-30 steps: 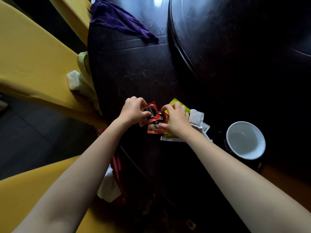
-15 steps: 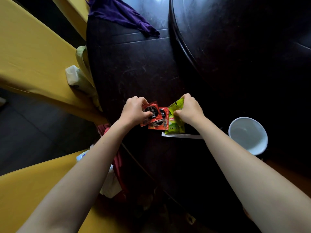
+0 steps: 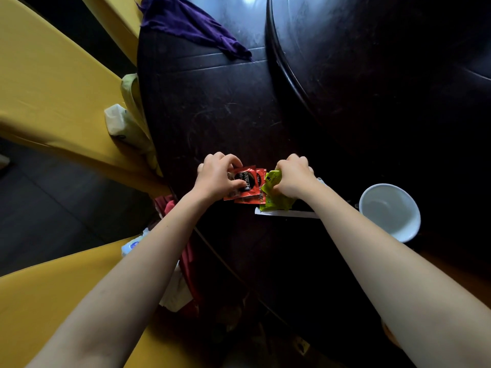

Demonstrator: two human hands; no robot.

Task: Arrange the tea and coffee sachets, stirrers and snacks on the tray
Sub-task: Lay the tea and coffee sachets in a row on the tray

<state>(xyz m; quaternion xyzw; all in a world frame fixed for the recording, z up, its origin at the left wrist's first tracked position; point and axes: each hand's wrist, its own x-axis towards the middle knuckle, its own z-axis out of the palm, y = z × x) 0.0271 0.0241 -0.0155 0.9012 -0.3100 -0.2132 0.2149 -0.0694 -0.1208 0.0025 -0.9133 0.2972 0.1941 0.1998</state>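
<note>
On the dark table, my left hand (image 3: 216,176) pinches a red coffee sachet (image 3: 245,180). A second red sachet (image 3: 259,193) lies partly under it. Just to the right, my right hand (image 3: 293,175) grips green tea sachets (image 3: 273,191), crumpling their top. A long white wrapped stirrer (image 3: 287,213) lies flat along the near side of the green sachets, partly hidden by my right forearm. I cannot tell the dark tray from the dark table under the sachets.
A white cup (image 3: 389,211) stands to the right of my right arm. A large dark round turntable (image 3: 372,75) fills the far right. A purple cloth (image 3: 191,25) lies at the far edge. Yellow-covered chairs (image 3: 47,88) stand on the left, holding tissue packs.
My right hand moved off the red sachets to the right and took hold of the green sachets, lifting them upright. The white packets it covered are out of sight. My left hand kept its sachet.
</note>
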